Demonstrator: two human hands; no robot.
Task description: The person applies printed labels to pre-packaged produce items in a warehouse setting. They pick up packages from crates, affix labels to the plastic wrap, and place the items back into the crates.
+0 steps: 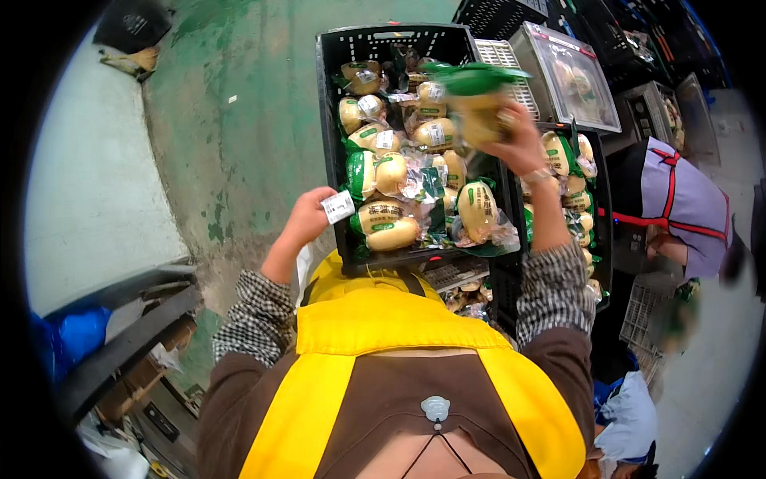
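Observation:
My left hand (304, 214) pinches a white printed label (338, 206) beside the left wall of a black plastic crate (329, 126). In my right hand (519, 142) is a green-topped plastic pack of pale yellow produce (476, 108), blurred and lifted above the crate's right side. Several similar produce packs (392, 173) lie inside the crate, some bearing white labels (385, 140). One bare-topped pack (477, 211) with green printing rests on its near right corner.
A second black crate (603, 239) with several packs stands at my right. Behind it are a clear-lidded bin (565, 78) and a white plastic basket (505, 63). A co-worker in a lilac garment (676, 197) is at right. Green floor (251, 120) lies left.

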